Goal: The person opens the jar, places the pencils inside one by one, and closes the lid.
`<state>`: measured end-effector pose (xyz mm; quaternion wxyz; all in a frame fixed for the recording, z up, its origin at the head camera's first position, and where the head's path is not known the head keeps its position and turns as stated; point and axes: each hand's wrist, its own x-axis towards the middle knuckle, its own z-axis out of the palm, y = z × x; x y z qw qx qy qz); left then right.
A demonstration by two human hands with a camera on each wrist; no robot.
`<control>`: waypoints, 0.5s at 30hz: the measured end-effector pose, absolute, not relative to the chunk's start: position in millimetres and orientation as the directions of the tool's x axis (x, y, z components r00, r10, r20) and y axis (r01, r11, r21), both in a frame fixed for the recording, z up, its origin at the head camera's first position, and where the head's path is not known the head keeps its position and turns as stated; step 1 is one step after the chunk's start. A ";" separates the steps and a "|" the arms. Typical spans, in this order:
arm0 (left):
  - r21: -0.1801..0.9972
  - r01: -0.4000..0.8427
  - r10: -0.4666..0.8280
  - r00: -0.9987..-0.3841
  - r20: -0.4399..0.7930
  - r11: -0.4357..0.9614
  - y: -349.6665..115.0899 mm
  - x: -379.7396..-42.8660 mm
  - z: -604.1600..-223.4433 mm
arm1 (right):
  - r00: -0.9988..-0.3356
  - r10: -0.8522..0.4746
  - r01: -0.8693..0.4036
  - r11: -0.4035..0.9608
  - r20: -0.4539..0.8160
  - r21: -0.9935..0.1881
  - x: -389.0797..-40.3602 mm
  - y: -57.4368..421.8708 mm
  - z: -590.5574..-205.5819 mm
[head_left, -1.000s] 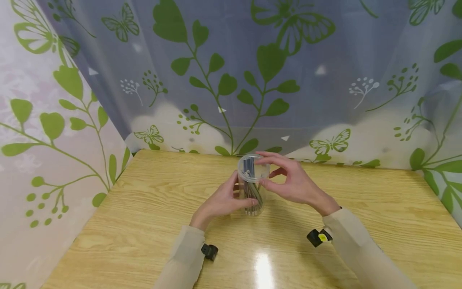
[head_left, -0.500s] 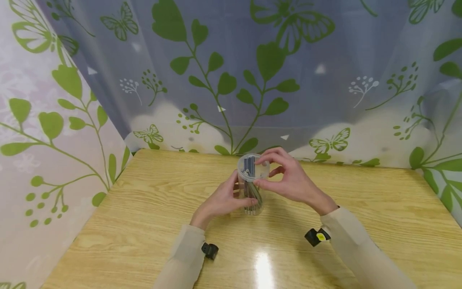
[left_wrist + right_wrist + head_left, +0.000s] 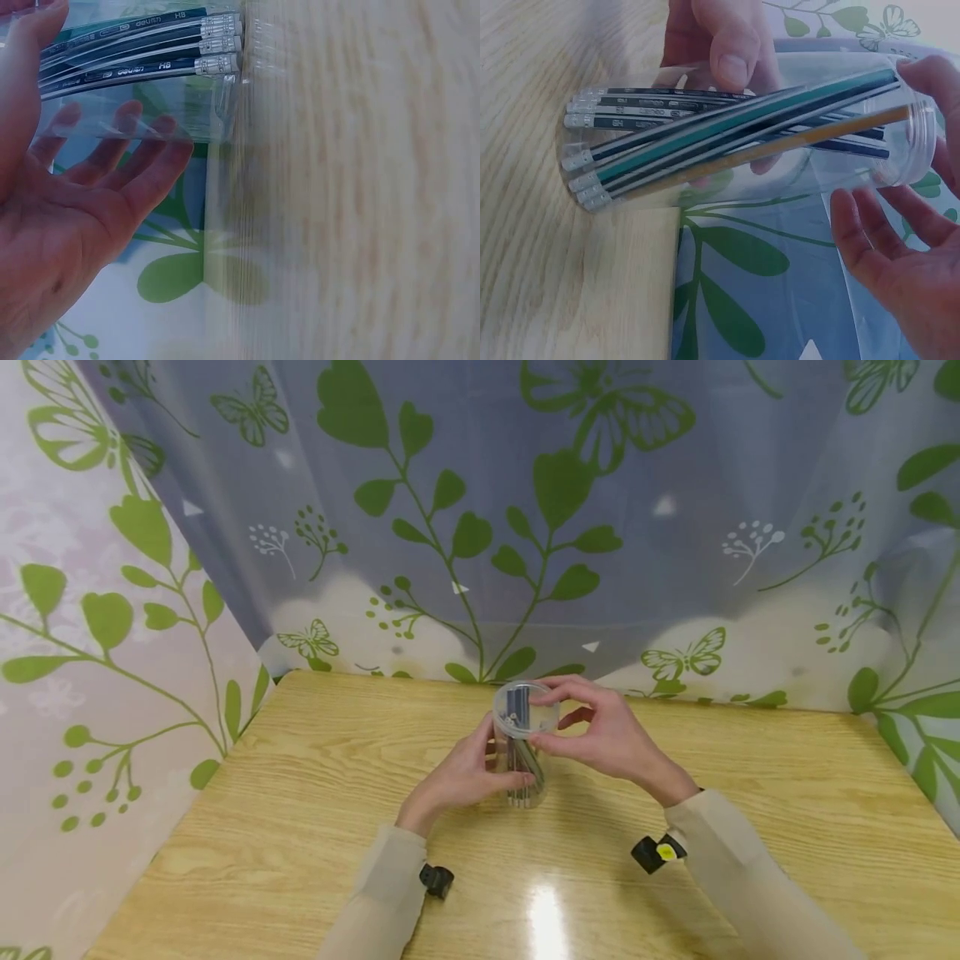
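Note:
A clear plastic jar [image 3: 802,174] stands upright on the table with several pencils [image 3: 727,142] inside, their eraser ends down. Most pencils are dark, one is green and one yellow. My left hand [image 3: 459,777] grips the jar's side, thumb across the front and fingers behind. At the jar's top, the clear round lid [image 3: 542,718] is pinched by my right hand [image 3: 611,739], thumb on the near rim and fingers on the far side. The left wrist view shows the left fingers [image 3: 150,161] against the clear wall, beside the silver eraser ends.
The wooden table [image 3: 315,793] runs back to a patterned curtain [image 3: 480,527] with green leaves and butterflies. Another patterned cloth [image 3: 90,693] hangs on the left. A small black camera [image 3: 437,882] sits on the left wrist, and another black camera [image 3: 658,853] on the right.
My right hand's thumb has slid a little left along the near rim of the lid, and its fingers lifted and settled back. The left hand and jar have stayed put.

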<state>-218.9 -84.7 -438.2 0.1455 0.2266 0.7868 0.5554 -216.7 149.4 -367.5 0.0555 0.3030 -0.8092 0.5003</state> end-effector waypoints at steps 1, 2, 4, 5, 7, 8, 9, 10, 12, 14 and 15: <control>0.939 0.196 0.516 -0.856 0.023 0.284 -84.8 -218.9 -438.3 | -0.812 -0.425 -0.547 0.317 0.400 -0.775 -216.4 148.7 -367.6; 0.938 0.199 0.513 -0.858 0.025 0.286 -85.0 -218.9 -438.2 | -0.814 -0.418 -0.548 0.319 0.404 -0.773 -216.0 148.1 -367.3; 0.937 0.199 0.510 -0.860 0.026 0.288 -85.3 -219.2 -438.3 | -0.817 -0.411 -0.545 0.320 0.405 -0.775 -215.4 147.2 -366.8; 0.937 0.199 0.511 -0.859 0.026 0.288 -85.3 -219.5 -438.2 | -0.816 -0.413 -0.545 0.319 0.404 -0.775 -215.2 147.1 -366.5; 0.939 0.197 0.517 -0.856 0.025 0.281 -85.2 -220.2 -438.4 | -0.817 -0.420 -0.539 0.309 0.395 -0.784 -215.1 147.5 -366.0; 0.940 0.195 0.520 -0.854 0.023 0.279 -85.2 -220.6 -438.7 | -0.814 -0.429 -0.537 0.301 0.391 -0.788 -215.3 147.9 -366.0; 0.941 0.191 0.522 -0.853 0.019 0.279 -85.1 -221.0 -439.2 | -0.812 -0.439 -0.532 0.289 0.384 -0.796 -215.6 148.3 -366.2; 0.942 0.189 0.524 -0.852 0.015 0.279 -85.0 -221.3 -439.7 | -0.810 -0.449 -0.528 0.278 0.378 -0.802 -216.0 148.8 -366.2; 0.942 0.181 0.526 -0.851 0.006 0.282 -84.9 -221.6 -440.1 | -0.809 -0.460 -0.520 0.268 0.366 -0.811 -216.7 149.9 -366.8; 0.941 0.177 0.523 -0.852 0.000 0.289 -85.0 -221.5 -440.0 | -0.810 -0.464 -0.513 0.262 0.359 -0.817 -217.4 150.2 -367.1; 0.940 0.177 0.521 -0.853 -0.002 0.293 -85.1 -221.4 -439.8 | -0.813 -0.460 -0.510 0.265 0.357 -0.818 -217.5 150.0 -367.1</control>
